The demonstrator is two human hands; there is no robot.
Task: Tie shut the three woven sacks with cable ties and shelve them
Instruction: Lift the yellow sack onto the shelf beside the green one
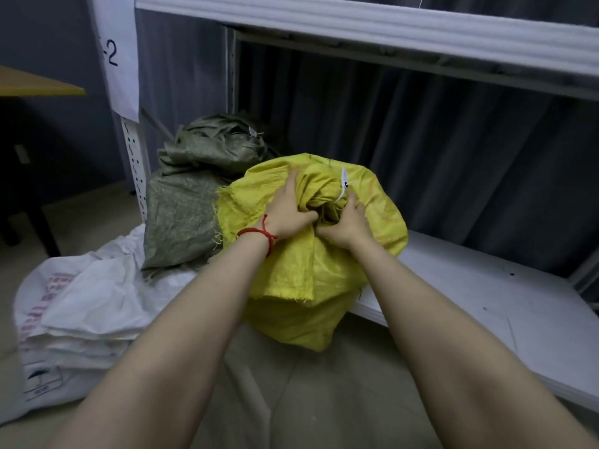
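The shelf (470, 286) runs beyond and to the right of both hands; its lowest board is the target surface. The white sack (81, 303) lies on the floor, well to the left of the left hand (285, 212), and no tie is visible on it. The yellow sack (288, 286) sits directly under both hands, leaning on the board's front edge with its base hanging below that edge. The green sack (194, 196) stands on the shelf just beyond and left of the left hand, with a tie at its neck.

The left hand holds a fold of yellow fabric between thumb and spread fingers. The right hand (348, 222) is curled round the gathered neck. The cable tie (343, 186) cinches the neck just above the right hand.

Step in hand, as judged: shelving the yellow sack.
- Keep the grip below the tie, on the bunched fabric, not on the tie tail.
- Lift until the base clears the board edge, then push inward, beside the green sack.
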